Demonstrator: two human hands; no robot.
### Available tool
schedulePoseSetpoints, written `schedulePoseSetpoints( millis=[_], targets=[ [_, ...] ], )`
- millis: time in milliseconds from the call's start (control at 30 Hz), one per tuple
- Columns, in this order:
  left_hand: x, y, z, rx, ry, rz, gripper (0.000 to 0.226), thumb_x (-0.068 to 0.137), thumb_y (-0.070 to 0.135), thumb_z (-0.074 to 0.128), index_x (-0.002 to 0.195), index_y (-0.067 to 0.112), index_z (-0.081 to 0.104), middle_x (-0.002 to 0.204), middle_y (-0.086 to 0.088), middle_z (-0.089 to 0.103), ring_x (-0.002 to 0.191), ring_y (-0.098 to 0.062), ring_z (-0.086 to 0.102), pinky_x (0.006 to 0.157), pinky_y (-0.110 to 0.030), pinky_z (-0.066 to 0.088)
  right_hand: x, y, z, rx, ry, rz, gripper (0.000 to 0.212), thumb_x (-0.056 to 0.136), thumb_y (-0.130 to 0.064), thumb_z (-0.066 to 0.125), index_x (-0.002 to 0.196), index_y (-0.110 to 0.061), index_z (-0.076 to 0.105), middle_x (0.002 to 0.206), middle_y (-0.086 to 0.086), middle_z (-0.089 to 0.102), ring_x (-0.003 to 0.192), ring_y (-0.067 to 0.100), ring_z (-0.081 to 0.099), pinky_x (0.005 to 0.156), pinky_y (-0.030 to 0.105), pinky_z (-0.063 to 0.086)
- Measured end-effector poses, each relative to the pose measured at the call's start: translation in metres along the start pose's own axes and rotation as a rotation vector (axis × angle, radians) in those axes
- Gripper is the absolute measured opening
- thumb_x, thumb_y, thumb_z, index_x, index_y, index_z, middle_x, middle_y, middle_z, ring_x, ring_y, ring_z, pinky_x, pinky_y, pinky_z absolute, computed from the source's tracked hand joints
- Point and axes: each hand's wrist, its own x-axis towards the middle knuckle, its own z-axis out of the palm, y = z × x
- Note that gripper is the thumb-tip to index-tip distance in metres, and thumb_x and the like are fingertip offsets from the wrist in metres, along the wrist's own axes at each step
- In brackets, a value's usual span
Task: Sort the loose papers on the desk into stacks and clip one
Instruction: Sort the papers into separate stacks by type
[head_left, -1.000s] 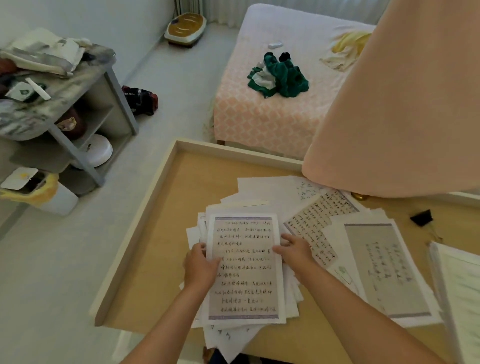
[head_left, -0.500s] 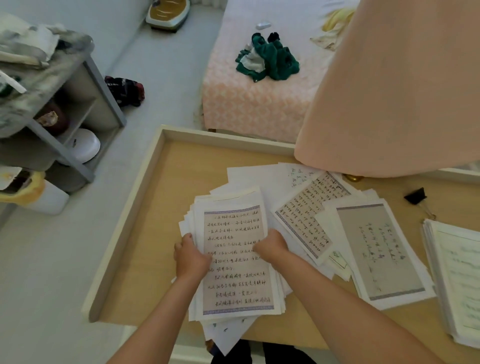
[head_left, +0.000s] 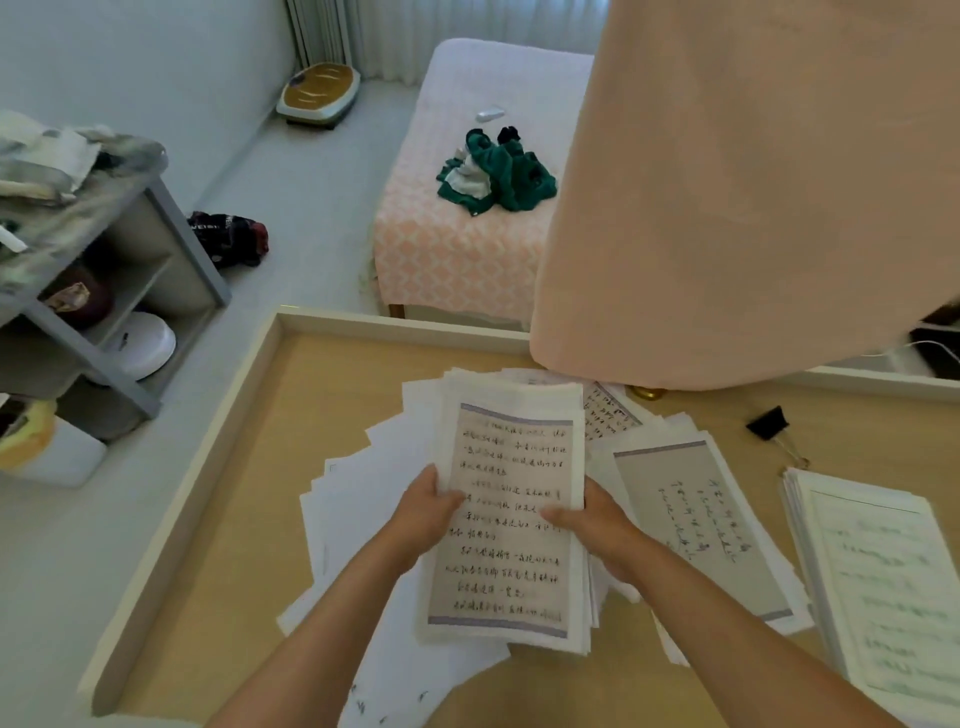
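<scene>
A thick stack of white sheets topped by a grey-bordered handwritten page (head_left: 506, 519) is held above the rimmed light wooden desk (head_left: 234, 519), over fanned loose white papers (head_left: 358, 519). Bare desk lies open toward the left rim. The left hand (head_left: 423, 519) and right hand (head_left: 592, 525) are closed on the stack's side edges, thumbs on top. A black binder clip (head_left: 769, 423) lies well apart, near what seems a second paper pile (head_left: 883, 582).

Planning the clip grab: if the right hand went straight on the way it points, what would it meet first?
The right hand points left across the held stack, so it would meet the left hand first, not the clip, which lies off to its right.
</scene>
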Motion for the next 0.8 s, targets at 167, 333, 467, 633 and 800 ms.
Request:
schedulePoseSetpoints(
  millis=[167, 333, 467, 633, 800],
  targets=[
    [0.029, 0.017, 0.075, 0.378, -0.059, 0.077, 0.013, 0.102, 0.027, 0.043, 0.104, 0.018, 0.053, 0.106, 0.0, 0.063, 0.092, -0.013, 0.06, 0.08, -0.03, 0.052, -0.002, 0.03, -0.079, 0.008, 0.262, 0.095, 0.039, 0.084, -0.004, 0.073, 0.118, -0.02, 0.064, 0.106, -0.001, 0.07, 0.092, 0.016, 0.067, 0.072, 0.031, 0.057],
    [0.074, 0.015, 0.11, 0.789, 0.153, 0.18, 0.044, 0.096, 0.021, 0.049, 0.139, 0.013, 0.042, 0.144, -0.012, 0.038, 0.133, -0.03, 0.034, 0.105, -0.042, 0.04, 0.006, 0.057, -0.142, 0.092, 0.343, 0.171, 0.038, 0.085, -0.003, 0.072, 0.118, -0.02, 0.063, 0.105, 0.002, 0.068, 0.088, 0.019, 0.066, 0.066, 0.03, 0.055],
    [0.099, 0.012, 0.125, 0.944, 0.178, 0.032, 0.093, 0.083, 0.049, 0.067, 0.151, 0.012, 0.016, 0.159, -0.012, 0.012, 0.146, -0.031, 0.013, 0.114, -0.048, 0.028, 0.023, 0.071, -0.163, 0.131, 0.346, 0.176, 0.031, 0.088, -0.005, 0.069, 0.114, -0.021, 0.063, 0.101, 0.0, 0.067, 0.086, 0.017, 0.065, 0.064, 0.028, 0.052],
    [0.11, 0.024, 0.136, 0.896, 0.287, -0.046, 0.08, 0.072, 0.048, 0.08, 0.131, 0.016, 0.038, 0.126, -0.006, 0.046, 0.119, -0.026, 0.045, 0.087, -0.039, 0.045, 0.045, 0.086, -0.166, 0.107, 0.358, 0.185, 0.031, 0.088, -0.009, 0.068, 0.118, -0.016, 0.061, 0.105, 0.003, 0.068, 0.091, 0.021, 0.066, 0.071, 0.033, 0.055],
    [0.109, 0.029, 0.141, 1.01, 0.207, -0.037, 0.035, 0.081, 0.043, 0.068, 0.105, 0.018, 0.064, 0.107, -0.003, 0.056, 0.105, -0.025, 0.054, 0.083, -0.037, 0.053, 0.054, 0.093, -0.166, 0.052, 0.367, 0.181, 0.031, 0.089, -0.014, 0.066, 0.119, -0.018, 0.062, 0.106, 0.002, 0.068, 0.09, 0.022, 0.066, 0.08, 0.04, 0.057]
  ],
)
